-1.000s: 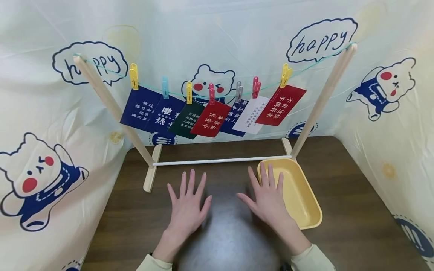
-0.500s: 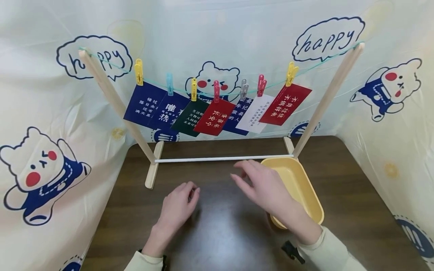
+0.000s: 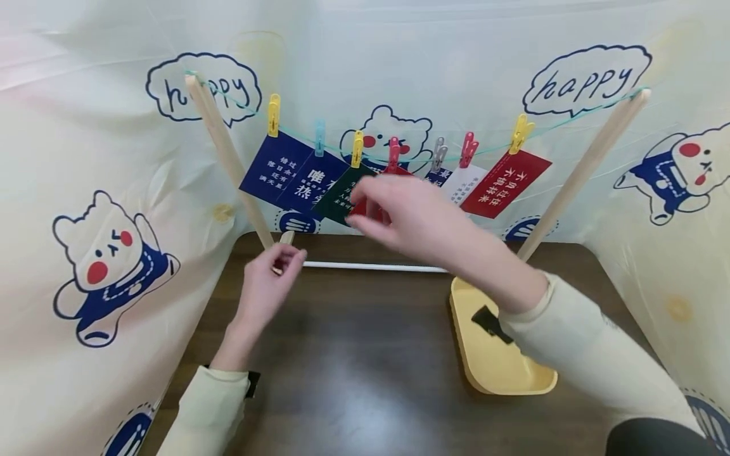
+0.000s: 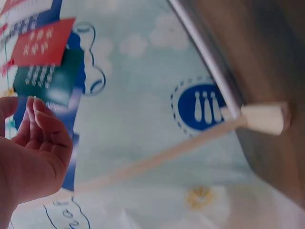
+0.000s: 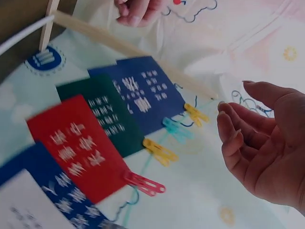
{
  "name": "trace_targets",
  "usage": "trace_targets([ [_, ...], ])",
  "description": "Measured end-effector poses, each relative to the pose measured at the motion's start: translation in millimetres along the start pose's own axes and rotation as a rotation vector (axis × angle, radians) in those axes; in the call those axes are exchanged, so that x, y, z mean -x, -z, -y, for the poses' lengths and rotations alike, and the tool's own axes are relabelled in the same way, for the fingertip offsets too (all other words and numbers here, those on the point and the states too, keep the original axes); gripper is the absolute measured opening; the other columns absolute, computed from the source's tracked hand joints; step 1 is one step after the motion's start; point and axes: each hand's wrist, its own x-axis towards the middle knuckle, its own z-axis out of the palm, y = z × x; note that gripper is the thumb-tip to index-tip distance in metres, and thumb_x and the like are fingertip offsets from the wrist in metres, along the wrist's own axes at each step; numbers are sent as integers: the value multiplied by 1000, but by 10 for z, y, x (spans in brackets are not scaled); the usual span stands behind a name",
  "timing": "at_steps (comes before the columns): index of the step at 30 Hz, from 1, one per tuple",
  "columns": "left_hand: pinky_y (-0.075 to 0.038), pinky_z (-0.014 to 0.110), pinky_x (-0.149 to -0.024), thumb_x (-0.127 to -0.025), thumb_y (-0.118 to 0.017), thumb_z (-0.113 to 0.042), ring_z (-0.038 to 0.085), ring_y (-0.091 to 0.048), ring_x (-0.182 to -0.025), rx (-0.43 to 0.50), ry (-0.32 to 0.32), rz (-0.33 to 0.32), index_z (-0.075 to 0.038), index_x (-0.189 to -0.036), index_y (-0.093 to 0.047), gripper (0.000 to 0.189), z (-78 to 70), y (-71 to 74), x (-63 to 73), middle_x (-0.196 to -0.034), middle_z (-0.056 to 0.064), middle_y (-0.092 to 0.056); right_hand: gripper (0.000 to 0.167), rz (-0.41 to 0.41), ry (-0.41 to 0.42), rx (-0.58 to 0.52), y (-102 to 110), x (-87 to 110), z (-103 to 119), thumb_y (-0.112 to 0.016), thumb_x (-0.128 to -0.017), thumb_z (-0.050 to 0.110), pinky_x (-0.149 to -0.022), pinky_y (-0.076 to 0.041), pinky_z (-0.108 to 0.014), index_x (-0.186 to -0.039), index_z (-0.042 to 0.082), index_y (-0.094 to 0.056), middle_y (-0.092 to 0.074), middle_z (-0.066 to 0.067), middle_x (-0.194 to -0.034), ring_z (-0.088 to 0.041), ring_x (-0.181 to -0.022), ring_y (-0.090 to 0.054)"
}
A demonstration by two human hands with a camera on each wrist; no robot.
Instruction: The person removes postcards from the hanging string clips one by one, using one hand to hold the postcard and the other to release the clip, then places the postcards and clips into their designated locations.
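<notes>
Several printed cards hang from a thin green string, each clipped by a small clothespin. In the head view, my right hand (image 3: 407, 212) is raised in front of the middle cards, hiding much of a red card (image 3: 365, 209) and part of a green card (image 3: 339, 196). Its fingers are loosely bent around nothing in the right wrist view, apart from the yellow clothespin (image 5: 196, 114) and blue clothespin (image 5: 177, 129). My left hand (image 3: 268, 278) is by the foot of the left wooden post (image 3: 225, 149), fingers loosely curled and holding nothing. Leftmost is a dark blue card (image 3: 276, 168) under a yellow clothespin (image 3: 274, 115).
A yellow plastic tray (image 3: 473, 354) stands at the table's right, partly under my right forearm. The right wooden post (image 3: 587, 168) holds the string's other end. A white rod (image 3: 376, 267) joins the posts low down. Printed cloth (image 3: 456, 69) surrounds the brown table (image 3: 353, 342).
Both hands have left their spread, flat pose above the table. The right hand has risen leftward toward the cards; the left has moved forward and left. The view has shifted somewhat.
</notes>
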Motion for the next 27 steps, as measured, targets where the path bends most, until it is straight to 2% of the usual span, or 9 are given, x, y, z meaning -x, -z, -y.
trace_targets([
  [4, -44, 15, -66, -102, -69, -23, 15, -57, -77, 10, -35, -140, 0, -106, -72, 23, 40, 119, -273, -88, 11, -68, 31, 21, -7, 151, 113, -345, 4, -68, -102, 37, -68, -56, -32, -121, 13, -68, -72, -2, -94, -17, -84, -66],
  [6, -44, 17, -68, -101, -70, -19, 11, -57, -78, 43, -51, -208, 2, -107, -71, 22, 74, 164, -418, -90, 10, -68, 30, 28, -9, 202, 157, -518, 2, -65, -103, 37, -66, -56, -33, -120, 12, -68, -72, -4, -95, -19, -83, -66],
  [9, -46, 18, -69, -99, -72, -18, 5, -58, -80, 116, -53, -299, 3, -109, -70, 23, 97, 258, -609, -95, 6, -66, 31, 52, -35, 217, 242, -787, 32, -59, -106, 39, -70, -55, -31, -122, 12, -66, -71, -4, -98, -19, -85, -65],
  [12, -48, 18, -69, -99, -73, -19, 4, -59, -83, 184, -38, -361, 3, -118, -69, 29, 55, 399, -731, -106, 6, -66, 34, 60, -61, 194, 313, -1052, 95, -54, -108, 40, -76, -53, -28, -126, 12, -63, -69, -3, -102, -18, -90, -62],
  [14, -49, 15, -68, -100, -72, -19, 3, -59, -84, 203, -27, -371, 1, -126, -68, 33, -13, 454, -793, -117, 9, -65, 36, 58, -79, 199, 336, -1206, 111, -51, -109, 41, -80, -53, -26, -128, 12, -61, -68, -3, -107, -16, -94, -60],
  [17, -49, 10, -65, -101, -69, -12, 1, -59, -82, 191, -32, -361, 2, -135, -63, 38, -156, 513, -813, -130, 19, -62, 40, 50, -104, 228, 324, -1407, 129, -48, -109, 44, -83, -53, -23, -132, 14, -60, -68, -2, -115, -15, -98, -59],
  [21, -48, 6, -64, -101, -65, -3, -1, -60, -80, 153, -75, -336, 7, -138, -60, 39, -284, 525, -801, -135, 29, -57, 48, 76, -129, 236, 282, -1626, 133, -48, -107, 49, -90, -52, -23, -140, 15, -56, -66, -2, -129, -15, -107, -57],
  [24, -49, 7, -62, -102, -65, -5, 2, -64, -78, 159, -85, -310, 6, -139, -60, 39, -244, 494, -846, -138, 26, -59, 57, 111, -132, 175, 275, -1733, 112, -51, -106, 50, -100, -50, -24, -149, 13, -50, -61, -4, -142, -16, -119, -56],
  [27, -50, 10, -61, -104, -64, -12, 5, -66, -75, 160, -48, -278, 0, -139, -62, 38, -148, 464, -917, -138, 17, -63, 64, 146, -129, 104, 283, -1793, 71, -54, -105, 51, -105, -48, -26, -154, 12, -45, -57, -6, -148, -18, -128, -56],
])
